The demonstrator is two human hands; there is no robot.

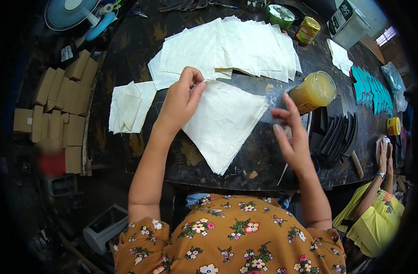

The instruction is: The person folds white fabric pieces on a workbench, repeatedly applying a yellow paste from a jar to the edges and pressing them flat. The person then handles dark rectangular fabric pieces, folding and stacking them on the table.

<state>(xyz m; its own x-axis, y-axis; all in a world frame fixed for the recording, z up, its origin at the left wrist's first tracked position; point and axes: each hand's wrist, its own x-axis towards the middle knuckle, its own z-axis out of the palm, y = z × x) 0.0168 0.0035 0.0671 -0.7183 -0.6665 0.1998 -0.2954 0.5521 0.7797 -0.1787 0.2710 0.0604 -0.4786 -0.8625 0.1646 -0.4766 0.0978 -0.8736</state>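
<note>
In front of me lies a stack of white cloth pieces, roughly fan-shaped, with frayed layered edges at its right and lower sides. At its upper left corner, my left hand pinches the cloth between thumb and fingers. My right hand hovers just right of the stack with its fingers apart, holding nothing. Beyond those fingers stands a clear jar of yellowish paste. Near my right wrist, a thin pointed stick or tool shows only in part.
Overlapping white cloth sheets spread across the far table, with smaller scraps at left. Black curved strips and teal cut pieces lie at right. Cardboard boxes stack beyond the left edge. A co-worker in yellow is at right.
</note>
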